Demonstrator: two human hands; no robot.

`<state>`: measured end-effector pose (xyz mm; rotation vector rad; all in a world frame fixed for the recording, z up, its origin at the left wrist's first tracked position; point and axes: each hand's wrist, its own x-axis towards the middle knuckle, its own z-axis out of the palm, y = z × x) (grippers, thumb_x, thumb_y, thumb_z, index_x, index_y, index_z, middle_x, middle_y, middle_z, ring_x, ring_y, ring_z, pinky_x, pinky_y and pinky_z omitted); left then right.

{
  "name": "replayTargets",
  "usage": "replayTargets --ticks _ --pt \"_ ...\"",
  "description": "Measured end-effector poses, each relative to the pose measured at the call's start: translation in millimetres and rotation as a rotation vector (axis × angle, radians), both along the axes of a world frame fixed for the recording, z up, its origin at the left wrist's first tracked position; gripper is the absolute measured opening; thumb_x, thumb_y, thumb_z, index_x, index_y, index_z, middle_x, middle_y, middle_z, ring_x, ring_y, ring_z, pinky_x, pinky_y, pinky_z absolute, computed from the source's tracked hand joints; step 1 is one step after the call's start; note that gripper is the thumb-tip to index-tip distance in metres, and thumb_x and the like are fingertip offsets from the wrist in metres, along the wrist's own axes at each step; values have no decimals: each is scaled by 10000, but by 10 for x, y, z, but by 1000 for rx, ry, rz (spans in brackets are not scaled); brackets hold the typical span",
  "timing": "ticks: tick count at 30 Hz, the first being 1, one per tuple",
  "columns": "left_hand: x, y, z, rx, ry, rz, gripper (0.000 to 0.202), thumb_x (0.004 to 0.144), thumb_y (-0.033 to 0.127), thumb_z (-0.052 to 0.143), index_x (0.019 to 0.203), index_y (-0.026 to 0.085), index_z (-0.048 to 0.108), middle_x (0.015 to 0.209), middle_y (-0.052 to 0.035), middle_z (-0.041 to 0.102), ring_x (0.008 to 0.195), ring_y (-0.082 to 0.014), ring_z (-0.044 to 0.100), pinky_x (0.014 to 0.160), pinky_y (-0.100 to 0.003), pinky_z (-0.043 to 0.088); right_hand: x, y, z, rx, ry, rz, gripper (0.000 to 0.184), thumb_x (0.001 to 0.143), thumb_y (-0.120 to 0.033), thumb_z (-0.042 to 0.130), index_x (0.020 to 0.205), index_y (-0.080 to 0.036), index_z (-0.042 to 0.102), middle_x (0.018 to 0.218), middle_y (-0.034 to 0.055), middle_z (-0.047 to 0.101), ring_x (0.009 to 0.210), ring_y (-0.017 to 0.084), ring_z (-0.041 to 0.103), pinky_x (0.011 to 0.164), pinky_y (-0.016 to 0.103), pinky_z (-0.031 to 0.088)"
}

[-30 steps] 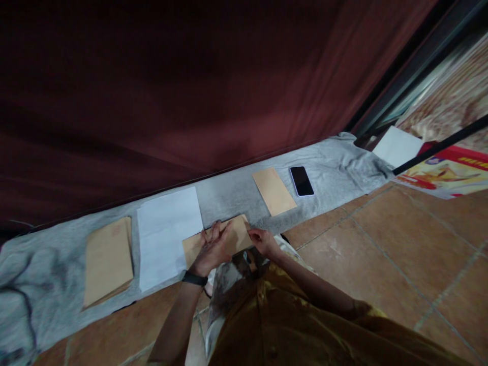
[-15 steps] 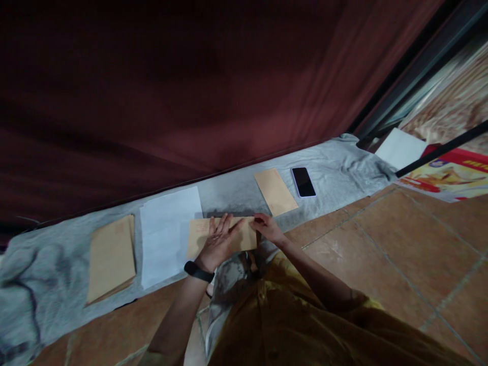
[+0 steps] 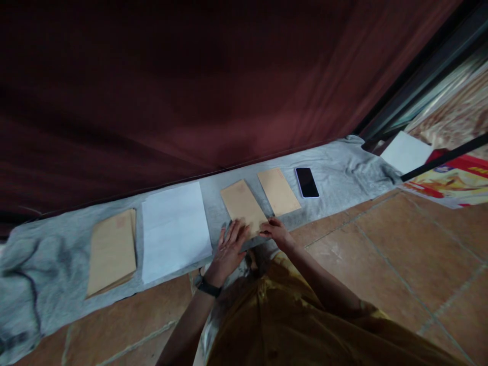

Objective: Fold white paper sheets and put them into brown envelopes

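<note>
A brown envelope lies lengthways on the grey cloth in front of me. My left hand, with a black band on the wrist, lies flat with fingers spread, its fingertips on the envelope's near end. My right hand touches the envelope's near right corner with curled fingers; whether it grips the paper is unclear. A second brown envelope lies just to the right. White sheets of paper lie to the left.
A pile of brown envelopes sits at the left of the cloth. A dark phone lies right of the envelopes. A dark red curtain hangs behind. Tiled floor, a white sheet and a printed poster are at the right.
The envelope under my hands has turned from lying crosswise to lying lengthways and moved right, beside the other envelope. Both hands now rest at its near end.
</note>
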<state>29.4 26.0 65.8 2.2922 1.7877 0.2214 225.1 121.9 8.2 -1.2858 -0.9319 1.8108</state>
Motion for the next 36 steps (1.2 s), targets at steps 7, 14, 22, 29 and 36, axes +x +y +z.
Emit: replayTargets --ticks 7,14,22,29,36 --pt "133 -33 -198 67 -42 75 596 891 146 543 1469 224 422 1558 -124 437 1451 -267 397 1209 -517 327 -25 -105 -53 35 -135 112 279 628 -388 728 730 -225 526 589 -46 626 496 141 600 478 247 508" --pt "201 -11 -201 88 -32 121 506 935 177 498 1438 204 463 1532 -117 466 1408 -258 449 1174 -462 394 1 -173 -71 102 -309 221 121 753 -305 594 705 -222 521 557 -33 625 434 124 548 427 222 456" --pt "260 -30 -232 111 -3 144 428 969 222 476 1393 236 536 1470 -94 544 1386 -263 483 1142 -457 436 212 -242 142 721 -704 213 381 850 -176 588 1231 -191 589 1107 124 670 1002 269 650 930 446 535" --pt "241 -30 -291 146 -67 183 301 965 218 493 1222 203 650 1379 -99 628 1335 -255 541 1083 -428 504 337 -126 192 1127 -781 604 460 838 -81 655 1275 -212 594 1370 114 584 1275 272 535 1036 441 454" --pt "235 -36 -384 201 -196 266 279 987 227 437 1172 172 639 1318 -126 660 1287 -237 579 1060 -435 524 307 28 176 1073 -798 587 266 908 -135 634 1153 -229 670 1235 76 662 1147 228 613 981 380 455"
